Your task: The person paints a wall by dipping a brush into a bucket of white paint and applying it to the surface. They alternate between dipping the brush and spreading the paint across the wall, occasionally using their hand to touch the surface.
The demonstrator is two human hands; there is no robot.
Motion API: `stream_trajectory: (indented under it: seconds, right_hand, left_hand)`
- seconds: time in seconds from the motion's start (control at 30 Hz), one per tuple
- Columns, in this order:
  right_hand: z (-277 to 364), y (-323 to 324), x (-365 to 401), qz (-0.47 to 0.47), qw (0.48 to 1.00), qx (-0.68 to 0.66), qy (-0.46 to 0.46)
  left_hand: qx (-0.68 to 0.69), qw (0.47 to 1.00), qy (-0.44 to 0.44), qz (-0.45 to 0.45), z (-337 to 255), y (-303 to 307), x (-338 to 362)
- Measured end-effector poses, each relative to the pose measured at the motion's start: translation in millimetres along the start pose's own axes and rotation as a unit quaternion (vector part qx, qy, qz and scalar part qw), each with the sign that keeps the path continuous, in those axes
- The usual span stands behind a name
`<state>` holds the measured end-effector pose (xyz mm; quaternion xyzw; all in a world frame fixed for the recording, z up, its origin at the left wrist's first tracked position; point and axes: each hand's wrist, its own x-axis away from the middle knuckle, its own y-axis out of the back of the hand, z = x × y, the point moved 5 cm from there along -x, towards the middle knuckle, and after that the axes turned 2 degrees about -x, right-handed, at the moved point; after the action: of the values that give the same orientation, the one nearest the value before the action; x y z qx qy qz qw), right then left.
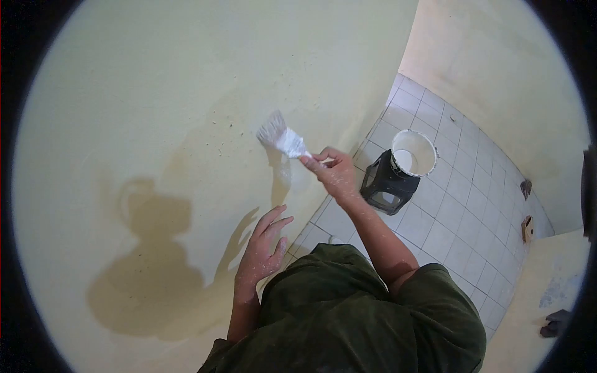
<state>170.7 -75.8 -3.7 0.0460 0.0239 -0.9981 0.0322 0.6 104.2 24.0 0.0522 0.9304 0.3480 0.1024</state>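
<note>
My right hand (336, 174) grips the handle of a paintbrush (286, 138), its bristles and ferrule coated in white paint. The bristle tips point up and left, right at the pale yellow wall (186, 81). A whitish damp-looking patch shows on the wall just below the brush. Lower down, my left hand (262, 248) is held near the wall with its fingers apart and nothing in it. White specks of paint dot both of my hands and my right forearm.
A white paint bucket (415, 153) with a smeared rim stands on a black plastic stool (390, 183) to my right. White tiles (451, 205) cover the floor. Small dark items (526, 188) lie along the far wall. Shadows fall on the wall at left.
</note>
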Motion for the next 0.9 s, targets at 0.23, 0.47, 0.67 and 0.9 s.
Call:
stream_trajectory:
  seconds: [0.23, 0.47, 0.67, 0.9]
  right_hand:
    - [-193.0, 22.0, 31.9, -0.04, 0.969, 0.239, -0.051]
    - [-181.1, 39.9, 42.3, -0.035, 0.92, 0.361, -0.151]
    - [-11.8, 27.2, 14.1, -0.028, 0.978, 0.198, -0.06]
    - [63.3, -2.9, 9.2, 0.014, 0.998, -0.053, 0.044]
  left_hand:
    - [0.009, 1.0, -0.001, 0.022, -6.6, -8.9, 0.3]
    - [0.019, 0.999, -0.004, 0.04, -10.3, -10.0, 0.3]
    - [0.003, 0.999, -0.002, 0.047, -10.4, -10.7, -0.6]
    - [0.001, 0.999, 0.005, 0.044, -12.2, -12.1, 0.2]
